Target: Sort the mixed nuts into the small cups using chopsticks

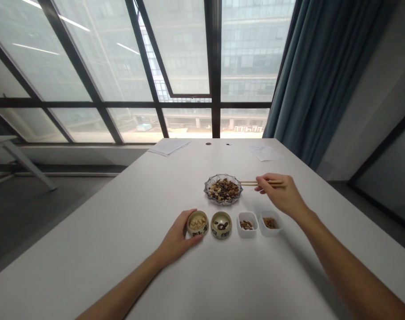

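Note:
My left hand (177, 235) curls around a small cream ceramic bowl (197, 223) with dark brush marks, which holds pale nut pieces. A matching bowl (221, 225) beside it holds dark pieces. My right hand (280, 193) grips a pair of wooden chopsticks (260, 182), held level, with their tips at the right rim of a cut-glass dish (223, 199) heaped with mixed nuts and dark seeds. Two small white square dishes (247, 224) (270, 223) hold a few brown pieces each, just below my right hand.
All of this stands on a long white table (122, 213). Loose sheets of paper (169, 147) (265, 153) and two small dark discs (208, 143) lie at its far end, before a large window (189, 66). A blue-grey curtain (309, 75) hangs at the right.

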